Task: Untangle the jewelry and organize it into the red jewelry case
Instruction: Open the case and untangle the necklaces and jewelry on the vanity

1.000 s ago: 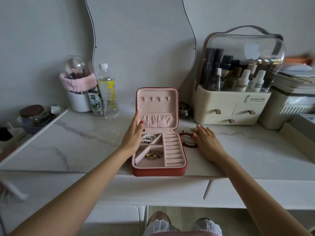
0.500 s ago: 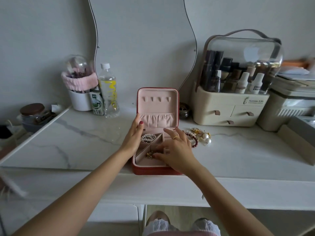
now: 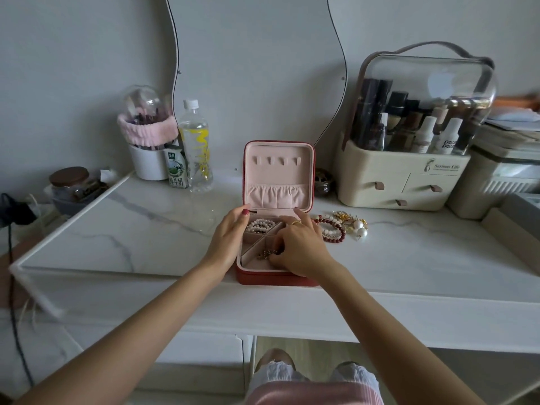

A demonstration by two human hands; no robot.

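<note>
The red jewelry case (image 3: 271,277) sits open on the white table (image 3: 146,229), near the front edge. Its pink lid (image 3: 279,173) stands straight up at 12 o'clock.

The left hand (image 3: 229,239) rests flat against the case's 9 o'clock side, with straight fingers touching the wall. It grips nothing.

The right hand (image 3: 299,249) reaches into the case from 3 o'clock. Its fingers curl down onto a gold chain (image 3: 267,254) in the front pocket and seem to pinch it. A gold ring (image 3: 296,222) is on one finger.

A pearl bracelet (image 3: 261,225) lies in the back left pocket.

More jewelry lies on the table at 3 o'clock from the case, just beside it: a red bead bracelet (image 3: 336,239) and a tangle of gold pieces with big pearls (image 3: 355,226).

A makeup box (image 3: 409,182) stands at 2 o'clock. A water bottle (image 3: 195,147) stands at 10 o'clock.
</note>
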